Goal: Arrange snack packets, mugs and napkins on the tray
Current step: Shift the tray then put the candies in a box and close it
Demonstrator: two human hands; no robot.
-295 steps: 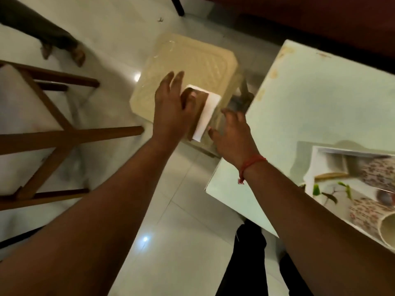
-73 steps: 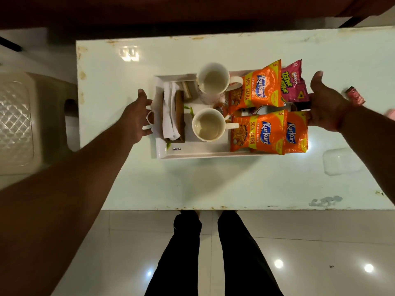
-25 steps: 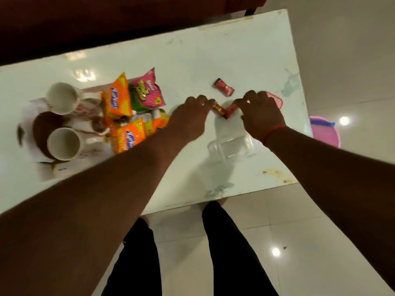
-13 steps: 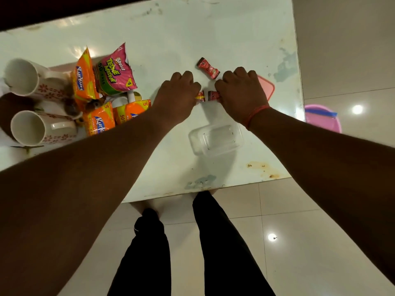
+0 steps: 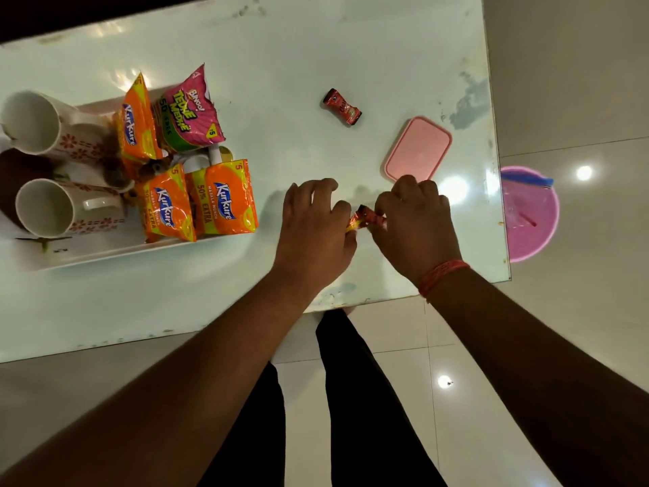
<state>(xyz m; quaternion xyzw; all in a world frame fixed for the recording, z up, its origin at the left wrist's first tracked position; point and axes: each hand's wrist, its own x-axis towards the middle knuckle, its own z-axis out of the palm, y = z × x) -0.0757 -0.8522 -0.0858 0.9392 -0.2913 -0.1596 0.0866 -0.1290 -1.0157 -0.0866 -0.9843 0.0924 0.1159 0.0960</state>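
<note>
A white tray [image 5: 105, 253] sits at the table's left. It holds two white floral mugs [image 5: 42, 123] [image 5: 52, 209], three orange Kurkure packets [image 5: 224, 198] and a pink Bingo packet [image 5: 186, 117]. A brown holder [image 5: 14, 163] shows at the tray's left edge. My left hand [image 5: 312, 226] and my right hand [image 5: 414, 223] are close together above the table's near right part. Between them they pinch small red and orange candy wrappers [image 5: 363, 219]. Another red candy [image 5: 342, 107] lies alone farther back on the table.
A pink container lid [image 5: 418, 149] lies on the white table [image 5: 281, 47] just beyond my right hand. A pink bucket [image 5: 530, 212] stands on the tiled floor past the table's right edge. My legs are below the near edge.
Both hands came back toward the near edge with the small candies pinched between them. The clear container seen in front of them no longer shows. The view shifted right over the tray.
</note>
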